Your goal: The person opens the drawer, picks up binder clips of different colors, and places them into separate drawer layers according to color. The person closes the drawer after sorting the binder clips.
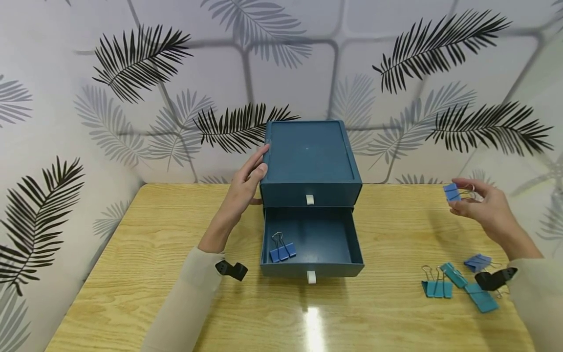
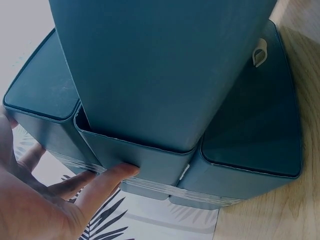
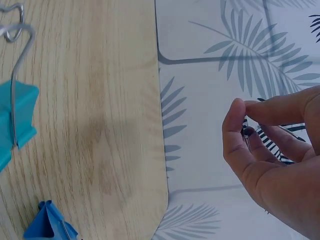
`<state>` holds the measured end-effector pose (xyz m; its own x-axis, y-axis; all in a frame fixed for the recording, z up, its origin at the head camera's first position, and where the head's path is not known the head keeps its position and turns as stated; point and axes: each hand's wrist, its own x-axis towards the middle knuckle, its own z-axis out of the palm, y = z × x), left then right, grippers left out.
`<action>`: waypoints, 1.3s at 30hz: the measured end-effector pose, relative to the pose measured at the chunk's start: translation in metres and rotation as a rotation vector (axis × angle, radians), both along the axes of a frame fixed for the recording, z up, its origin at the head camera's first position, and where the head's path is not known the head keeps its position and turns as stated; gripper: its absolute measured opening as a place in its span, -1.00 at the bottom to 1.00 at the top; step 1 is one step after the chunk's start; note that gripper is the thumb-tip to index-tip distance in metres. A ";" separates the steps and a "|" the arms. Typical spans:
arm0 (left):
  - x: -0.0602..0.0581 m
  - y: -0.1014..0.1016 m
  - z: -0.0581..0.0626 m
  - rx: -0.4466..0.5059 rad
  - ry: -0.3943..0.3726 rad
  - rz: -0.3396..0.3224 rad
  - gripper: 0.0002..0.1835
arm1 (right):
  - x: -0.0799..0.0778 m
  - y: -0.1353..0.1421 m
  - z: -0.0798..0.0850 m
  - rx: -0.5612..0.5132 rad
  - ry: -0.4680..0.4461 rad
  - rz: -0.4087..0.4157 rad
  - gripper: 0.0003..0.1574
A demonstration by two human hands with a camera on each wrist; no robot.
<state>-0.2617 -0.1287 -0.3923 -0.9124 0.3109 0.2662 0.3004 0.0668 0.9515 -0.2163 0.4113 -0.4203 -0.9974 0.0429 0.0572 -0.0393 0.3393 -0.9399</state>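
You are pinching a blue clip [image 1: 451, 192] in your right hand [image 1: 488, 208], well right of the cabinet [image 1: 308, 151]; your left hand [image 1: 239, 191], fingers extended, is touching its side. The open drawer [image 1: 336, 270] is holding a second clip [image 1: 283, 252]. Only the left wrist view is showing a closed lower drawer [image 2: 255, 110].

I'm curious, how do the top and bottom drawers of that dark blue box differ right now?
The top drawer is shut, while the bottom drawer is pulled open. The bottom drawer shows its inside, with a blue clip lying near its left side; whatever the top drawer may hold is hidden. Both drawers are dark blue, and each has a pale pull tab on its front.
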 end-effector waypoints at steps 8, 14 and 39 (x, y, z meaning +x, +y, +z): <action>0.000 0.001 0.001 -0.003 -0.009 0.004 -0.43 | 0.008 -0.006 0.006 -0.272 0.046 -0.026 -0.52; 0.002 0.002 0.006 -0.009 -0.027 0.005 -0.41 | 0.012 -0.012 0.008 -0.327 0.045 -0.073 -0.62; 0.023 0.005 0.028 -0.015 -0.037 0.004 -0.40 | 0.021 -0.039 0.011 -0.311 0.226 -0.149 -0.75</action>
